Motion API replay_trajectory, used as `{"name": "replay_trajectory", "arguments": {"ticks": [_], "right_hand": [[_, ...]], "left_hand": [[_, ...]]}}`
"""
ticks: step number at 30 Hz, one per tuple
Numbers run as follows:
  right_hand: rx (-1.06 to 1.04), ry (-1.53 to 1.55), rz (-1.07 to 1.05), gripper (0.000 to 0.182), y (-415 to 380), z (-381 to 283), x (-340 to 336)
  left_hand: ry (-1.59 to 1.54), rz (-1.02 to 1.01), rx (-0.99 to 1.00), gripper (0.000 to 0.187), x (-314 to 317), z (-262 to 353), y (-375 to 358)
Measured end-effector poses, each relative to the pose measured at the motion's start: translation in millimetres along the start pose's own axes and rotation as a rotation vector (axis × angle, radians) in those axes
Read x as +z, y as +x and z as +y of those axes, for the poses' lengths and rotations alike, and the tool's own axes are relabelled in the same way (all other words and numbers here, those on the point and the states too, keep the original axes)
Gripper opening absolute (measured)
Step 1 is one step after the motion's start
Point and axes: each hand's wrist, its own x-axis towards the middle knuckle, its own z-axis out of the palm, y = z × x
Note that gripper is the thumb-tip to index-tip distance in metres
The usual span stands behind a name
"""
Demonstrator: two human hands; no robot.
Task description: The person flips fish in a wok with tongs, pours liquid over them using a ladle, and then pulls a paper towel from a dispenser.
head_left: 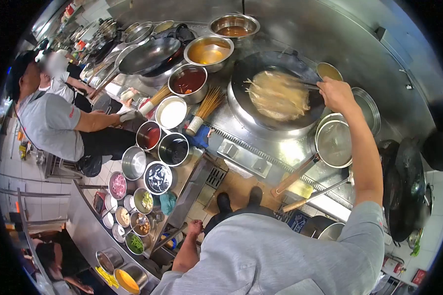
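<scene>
My right hand (pixel 337 96) reaches over the right edge of a large wok (pixel 241 73) and is closed around a thin, dark-handled utensil (pixel 307 85). Its far end is smeared by motion over the food, so I cannot tell its kind. Pale, battered-looking fish (pixel 275 98) lie side by side in the wok. Just behind my hand is a small round bowl or ladle cup (pixel 329 72). My left hand (pixel 195 227) hangs low beside my body, curled into a fist near the prep counter's edge, with nothing visible in it.
A wooden-handled strainer (pixel 333 142) rests right of the wok. Left of it stand bowls of yellow liquid (pixel 209 50) and red sauce (pixel 188 83), bamboo brushes (pixel 209 105) and several ingredient tubs (pixel 158 178). A co-worker (pixel 56 123) works at the left. Dark woks (pixel 406 187) hang right.
</scene>
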Motion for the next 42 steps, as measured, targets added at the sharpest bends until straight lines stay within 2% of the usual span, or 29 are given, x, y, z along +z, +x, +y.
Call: {"name": "replay_trajectory", "arguments": {"ticks": [3, 5, 8, 11, 14, 17, 20, 23, 25, 28, 29, 31, 34, 36, 38, 41, 42], "right_hand": [[0.024, -0.092, -0.105, 0.013, -31, 0, -19], [0.143, -0.063, -0.088, 0.014, -44, 2, -22], [0.303, 0.037, -0.061, 0.017, -57, 6, -13], [0.453, 0.15, -0.107, 0.021, -58, 1, 5], [0.567, 0.156, -0.21, 0.024, -56, -8, 24], [0.629, 0.182, -0.178, 0.025, -60, -10, 51], [0.676, 0.376, -0.064, 0.027, -66, 6, 93], [0.717, 0.624, -0.012, 0.028, -70, 18, 128], [0.809, 0.806, -0.036, 0.028, -73, 20, 139], [0.855, 0.863, -0.063, 0.028, -76, 33, 149], [0.804, 0.785, -0.067, 0.028, -77, 38, 151], [0.702, 0.628, -0.074, 0.028, -77, 44, 136], [0.711, 0.423, -0.057, 0.027, -74, 21, 88], [0.662, 0.309, -0.005, 0.026, -71, 6, 69], [0.616, 0.243, 0.028, 0.024, -67, -10, 55], [0.565, 0.226, 0.023, 0.023, -59, -28, 48], [0.561, 0.231, -0.001, 0.022, -55, -29, 55]], "left_hand": [[0.185, 0.01, 0.05, 0.015, -5, 13, 6], [0.34, 0.014, 0.11, 0.015, -6, 40, -8], [0.087, -0.19, 0.067, 0.015, -16, 34, 19], [0.201, -0.078, 0.096, 0.015, -6, 42, 26], [0.072, -0.026, 0.058, 0.015, 2, 49, 18], [0.18, -0.108, 0.118, 0.012, -3, 53, 9], [0.029, -0.18, 0.155, 0.014, -10, 24, 18], [0.269, 0.002, 0.088, 0.016, -6, 10, 17], [0.521, -0.074, 0.217, 0.017, -10, 18, -1], [0.83, -0.144, 0.339, 0.02, -13, 25, -13], [0.922, -0.16, 0.367, 0.021, -13, 25, -12], [0.689, -0.058, 0.434, 0.023, -9, 15, -12], [0.565, -0.047, 0.493, 0.023, -5, 7, 5], [0.416, -0.053, 0.374, 0.022, -1, 15, 1], [0.127, -0.03, 0.112, 0.021, 11, 36, -16], [0.341, -0.076, 0.163, 0.017, 13, 43, -16], [0.324, -0.098, 0.139, 0.018, 14, 46, -17]]}}
